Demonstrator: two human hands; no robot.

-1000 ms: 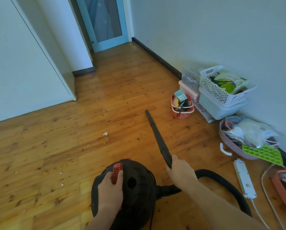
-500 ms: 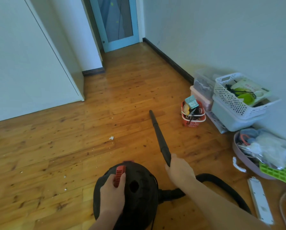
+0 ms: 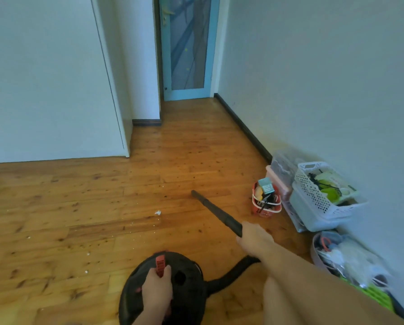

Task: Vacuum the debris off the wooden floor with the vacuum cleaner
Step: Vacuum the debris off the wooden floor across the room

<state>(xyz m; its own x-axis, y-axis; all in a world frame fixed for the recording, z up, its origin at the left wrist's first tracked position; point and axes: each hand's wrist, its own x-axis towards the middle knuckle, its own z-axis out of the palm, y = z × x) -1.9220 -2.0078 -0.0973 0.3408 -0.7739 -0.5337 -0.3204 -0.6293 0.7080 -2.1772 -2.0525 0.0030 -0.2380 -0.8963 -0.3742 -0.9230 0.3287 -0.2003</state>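
Honey-coloured wooden floor (image 3: 79, 188) in a pale-walled room carries the job at hand: a crumpled white paper scrap (image 3: 158, 212) and a scatter of white crumbs (image 3: 87, 254), all lying left of the tool. A person holds a black round plastic vacuum cleaner (image 3: 187, 287), the left hand (image 3: 156, 292) with fingers curled over its top at the red plastic catch (image 3: 160, 263). The right hand (image 3: 255, 240) is wrapped round the near end of the black rigid suction tube (image 3: 216, 212). The tube's mouth lies close to bare boards, apart from the scrap and nearer a small red plastic basket (image 3: 265, 202) beside a white perforated crate (image 3: 318, 191) at the wall. A wide swing could tip that basket. A tug on the black flexible hose (image 3: 231, 273) might drag the canister through the crumbs and scatter them.
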